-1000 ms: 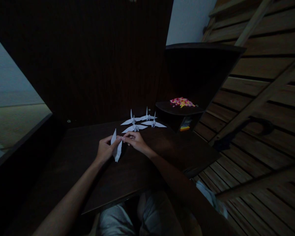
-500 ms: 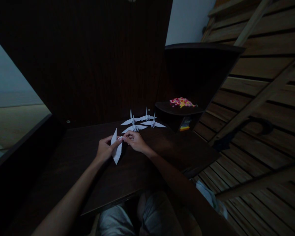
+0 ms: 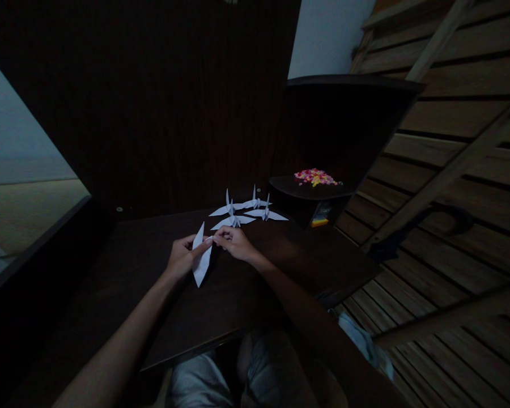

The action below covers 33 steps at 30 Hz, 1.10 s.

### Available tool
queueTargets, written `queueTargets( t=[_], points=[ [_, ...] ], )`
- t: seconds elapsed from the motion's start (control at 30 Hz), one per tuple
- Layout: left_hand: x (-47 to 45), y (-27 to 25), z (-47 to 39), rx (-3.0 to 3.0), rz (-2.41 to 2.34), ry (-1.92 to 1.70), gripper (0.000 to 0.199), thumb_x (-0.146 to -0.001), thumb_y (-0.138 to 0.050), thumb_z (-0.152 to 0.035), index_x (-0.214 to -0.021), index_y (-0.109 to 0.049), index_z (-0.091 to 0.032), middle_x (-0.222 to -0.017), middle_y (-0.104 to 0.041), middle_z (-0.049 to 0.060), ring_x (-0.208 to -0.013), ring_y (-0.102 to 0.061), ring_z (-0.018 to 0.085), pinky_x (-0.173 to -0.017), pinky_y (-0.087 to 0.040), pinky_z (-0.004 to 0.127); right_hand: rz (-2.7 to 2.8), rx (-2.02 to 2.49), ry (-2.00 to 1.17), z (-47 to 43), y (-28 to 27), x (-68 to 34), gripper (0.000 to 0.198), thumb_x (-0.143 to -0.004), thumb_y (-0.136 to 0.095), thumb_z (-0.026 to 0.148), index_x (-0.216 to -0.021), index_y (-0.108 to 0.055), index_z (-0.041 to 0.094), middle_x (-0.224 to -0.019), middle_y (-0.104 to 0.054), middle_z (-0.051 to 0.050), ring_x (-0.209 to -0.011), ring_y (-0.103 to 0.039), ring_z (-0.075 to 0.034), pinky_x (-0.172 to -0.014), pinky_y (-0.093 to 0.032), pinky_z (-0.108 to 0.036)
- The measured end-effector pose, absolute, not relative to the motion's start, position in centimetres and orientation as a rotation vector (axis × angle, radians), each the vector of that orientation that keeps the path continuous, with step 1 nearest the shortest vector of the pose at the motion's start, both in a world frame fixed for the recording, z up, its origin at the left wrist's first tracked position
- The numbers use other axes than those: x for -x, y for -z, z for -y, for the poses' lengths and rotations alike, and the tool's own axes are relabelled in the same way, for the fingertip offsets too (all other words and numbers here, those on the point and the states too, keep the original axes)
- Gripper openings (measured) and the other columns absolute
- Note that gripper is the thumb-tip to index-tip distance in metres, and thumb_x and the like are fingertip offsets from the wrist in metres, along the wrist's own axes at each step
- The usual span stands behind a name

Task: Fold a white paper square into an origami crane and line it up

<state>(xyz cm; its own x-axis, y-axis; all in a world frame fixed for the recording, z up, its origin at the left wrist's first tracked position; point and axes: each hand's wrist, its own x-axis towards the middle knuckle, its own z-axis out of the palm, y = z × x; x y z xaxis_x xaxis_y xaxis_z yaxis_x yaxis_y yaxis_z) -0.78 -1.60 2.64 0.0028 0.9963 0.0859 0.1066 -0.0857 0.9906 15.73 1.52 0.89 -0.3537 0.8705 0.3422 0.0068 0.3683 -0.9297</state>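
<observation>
A folded white paper crane (image 3: pixel 201 266) is held over the dark desk, its pointed wings spread up and down. My left hand (image 3: pixel 182 255) grips its middle, thumb on the near side and fingers behind the paper. My right hand (image 3: pixel 233 242) pinches a small tip of the same paper crane at its right side; the fingertips partly hide that tip. Just beyond my hands, several finished white paper cranes (image 3: pixel 267 214) stand close together on the desk, necks or tails pointing up.
The dark wooden desk (image 3: pixel 204 317) has a tall back panel behind the cranes. At the right, a corner shelf (image 3: pixel 289 186) carries a heap of small pink, red and yellow pieces (image 3: pixel 315 177). Below it is a yellow item (image 3: pixel 319 223). A wooden slat wall (image 3: pixel 450 187) stands further right.
The held paper crane has tilted slightly, its lower point shifting a little left and down. Both hands keep nearly the same place and grip.
</observation>
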Motion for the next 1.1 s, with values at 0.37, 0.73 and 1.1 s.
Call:
queueTargets(
  t=[0.37, 0.73, 1.1],
  points=[
    [1.1, -1.4, 0.9, -1.247, -1.183, -1.269, 0.046, -0.049, -0.083, -0.045, -0.078, -0.073, -0.011, -0.063, -0.066, 0.006, -0.051, -0.055, 0.014, -0.046, -0.039, 0.023, 1.671, 0.776, -1.139, -1.6, -0.6, -15.3, 0.033, -0.075, -0.064, 0.049, -0.073, -0.059, 0.017, -0.065, -0.055, 0.002, -0.059, -0.052, -0.01, -0.054, -0.039, -0.022],
    [1.2, -1.7, 0.9, -1.236, -1.196, -1.332, 0.043, -0.051, -0.082, -0.044, -0.08, -0.073, -0.013, -0.062, -0.065, 0.002, -0.051, -0.054, 0.012, -0.047, -0.038, 0.022, 1.63, 0.78, -1.067, -1.3, -1.2, -15.7, 0.023, -0.074, -0.067, 0.039, -0.076, -0.066, 0.016, -0.067, -0.063, -0.001, -0.063, -0.056, -0.011, -0.06, -0.043, -0.024],
    [1.3, -1.8, 0.9, -1.411, -1.29, -1.388, 0.039, -0.061, -0.076, -0.046, -0.082, -0.072, -0.013, -0.068, -0.067, 0.004, -0.057, -0.058, 0.016, -0.052, -0.043, 0.025, 1.557, 0.744, -1.088, -1.7, -0.6, -15.7, 0.021, -0.072, -0.069, 0.037, -0.076, -0.064, 0.016, -0.069, -0.062, -0.001, -0.062, -0.055, -0.011, -0.053, -0.041, -0.022]
  ],
)
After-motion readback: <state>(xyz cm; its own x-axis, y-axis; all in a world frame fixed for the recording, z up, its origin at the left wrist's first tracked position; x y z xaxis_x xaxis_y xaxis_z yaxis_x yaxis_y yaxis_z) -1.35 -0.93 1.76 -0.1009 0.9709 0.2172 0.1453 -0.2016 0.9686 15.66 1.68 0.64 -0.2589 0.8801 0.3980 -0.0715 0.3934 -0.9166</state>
